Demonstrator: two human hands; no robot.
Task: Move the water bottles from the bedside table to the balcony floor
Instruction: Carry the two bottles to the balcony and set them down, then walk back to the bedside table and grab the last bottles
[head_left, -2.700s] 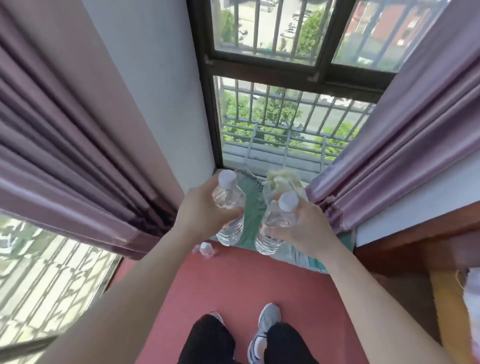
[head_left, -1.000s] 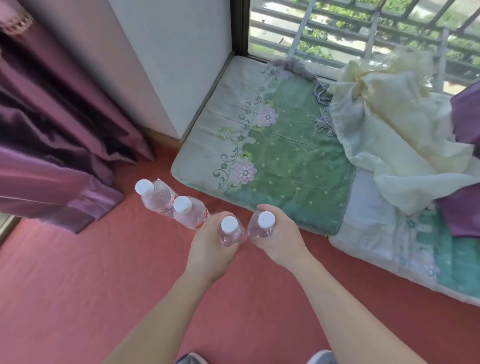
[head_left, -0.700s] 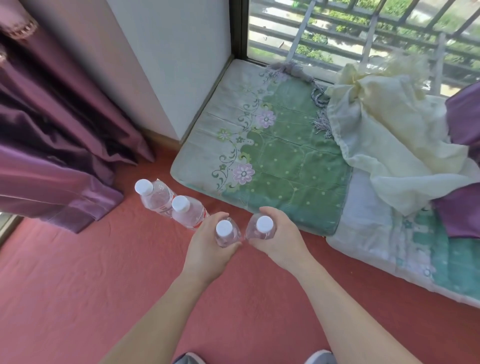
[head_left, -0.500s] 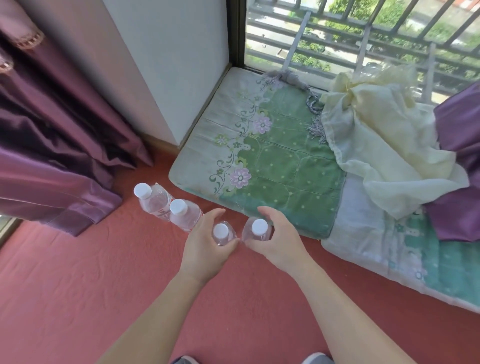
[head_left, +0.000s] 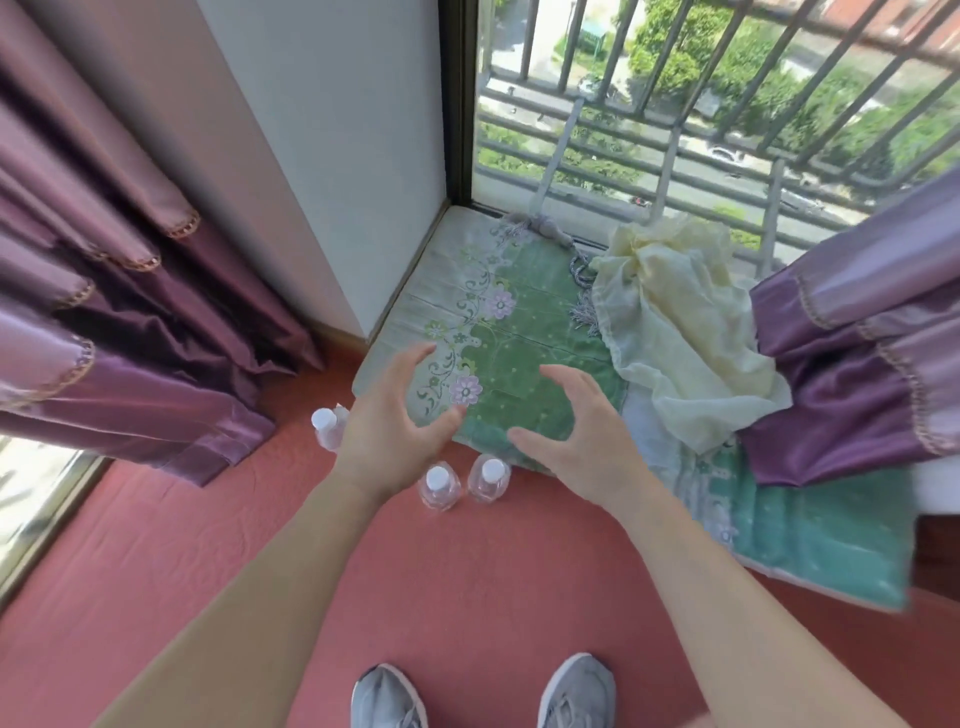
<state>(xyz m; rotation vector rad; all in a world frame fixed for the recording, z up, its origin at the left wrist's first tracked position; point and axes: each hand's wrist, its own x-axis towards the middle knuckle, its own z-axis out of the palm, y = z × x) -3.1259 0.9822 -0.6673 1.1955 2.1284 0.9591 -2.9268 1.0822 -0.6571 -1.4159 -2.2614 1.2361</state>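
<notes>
Underfoot, at the near edge of view, grey shoes (head_left: 389, 696) stood on the red balcony floor (head_left: 467, 597). Both forearms reached forward from there.

Just past the wrists, two water bottles (head_left: 439, 486) stood upright on the floor, white caps up. They were side by side, touching or nearly so, close to the front edge of the green floral mat (head_left: 519, 332). A third bottle (head_left: 327, 423) stood further left, partly hidden behind the left hand (head_left: 387, 415). Whether another stood behind that hand could not be told.

Left hand: empty, fingers spread and loosely curved, thumb apart, held clear above the bottles. Right hand (head_left: 576, 441): likewise empty, fingers splayed, over the mat edge, touching nothing.

Judgement: at least three bottles were placed, with both hands off them. The bedside table was not in view, so any remainder could not be counted.

Beyond: cream cloth (head_left: 675, 338) heaped on the mat, purple curtains (head_left: 130, 338) on either side, window railing (head_left: 675, 130) farthest.
</notes>
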